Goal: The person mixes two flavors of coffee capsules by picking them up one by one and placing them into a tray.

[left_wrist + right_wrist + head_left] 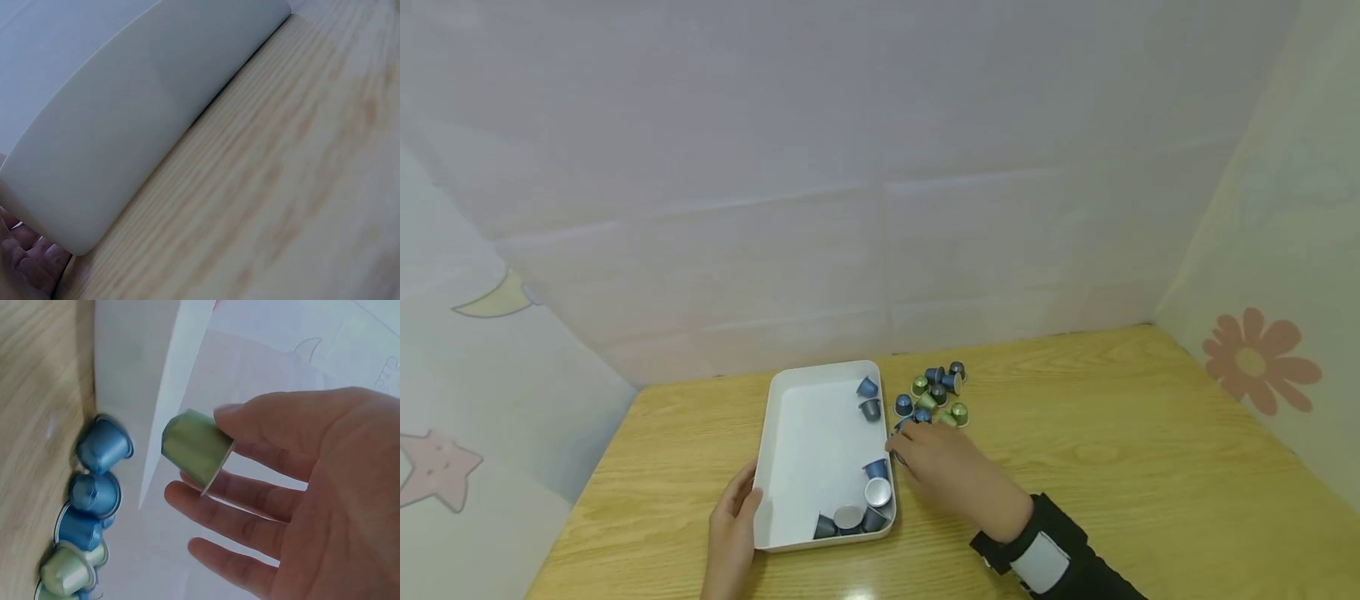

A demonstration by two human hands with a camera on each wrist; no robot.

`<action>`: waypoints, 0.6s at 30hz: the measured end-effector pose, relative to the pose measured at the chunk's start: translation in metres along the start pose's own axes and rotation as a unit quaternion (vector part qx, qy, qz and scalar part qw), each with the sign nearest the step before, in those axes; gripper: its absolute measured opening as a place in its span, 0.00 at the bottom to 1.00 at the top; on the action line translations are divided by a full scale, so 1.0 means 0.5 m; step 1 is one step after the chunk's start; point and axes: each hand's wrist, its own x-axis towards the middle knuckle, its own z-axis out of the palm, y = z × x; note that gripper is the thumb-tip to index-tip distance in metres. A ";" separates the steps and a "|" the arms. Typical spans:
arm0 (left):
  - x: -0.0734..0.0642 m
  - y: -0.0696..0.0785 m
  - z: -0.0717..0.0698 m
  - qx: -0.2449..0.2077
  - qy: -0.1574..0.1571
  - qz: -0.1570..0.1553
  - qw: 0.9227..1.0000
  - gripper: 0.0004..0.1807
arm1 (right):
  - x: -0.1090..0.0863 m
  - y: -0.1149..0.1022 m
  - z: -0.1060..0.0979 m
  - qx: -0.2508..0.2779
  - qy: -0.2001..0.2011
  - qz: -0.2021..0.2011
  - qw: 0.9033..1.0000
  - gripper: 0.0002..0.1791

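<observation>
My left hand (733, 525) grips the near left side of a white rectangular tray (805, 450), thumb at the rim. In the left wrist view, its fingers (37, 265) curl at the tray's corner. My right hand (951, 471) is just beside the tray's right rim. Between thumb and fingers it pinches a green coffee capsule (195, 449), seen in the right wrist view; the head view hides this capsule. Inside the tray, a blue capsule (867, 387) and a dark one (870, 409) lie far right. Several more, including a silver-lidded capsule (877, 492), line the near right corner.
Right of the tray, a loose group of blue, dark and green capsules (938, 392) lies on the wooden table (1075, 417). A pale wall (880, 250) stands behind the table, with side panels left and right. A flower picture (1255, 360) decorates the right panel.
</observation>
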 end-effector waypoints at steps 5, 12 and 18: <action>0.002 0.000 -0.002 -0.003 -0.003 0.004 1.000 0.23 | 0.005 -0.029 0.001 -0.011 0.007 -0.062 0.998 0.12; 0.000 -0.001 -0.004 -0.002 -0.007 -0.002 1.000 0.24 | 0.010 -0.061 0.027 -0.032 0.044 -0.148 0.988 0.12; 0.004 -0.005 -0.002 0.004 -0.006 0.010 1.000 0.24 | 0.003 -0.072 0.047 -0.036 0.059 -0.166 0.984 0.11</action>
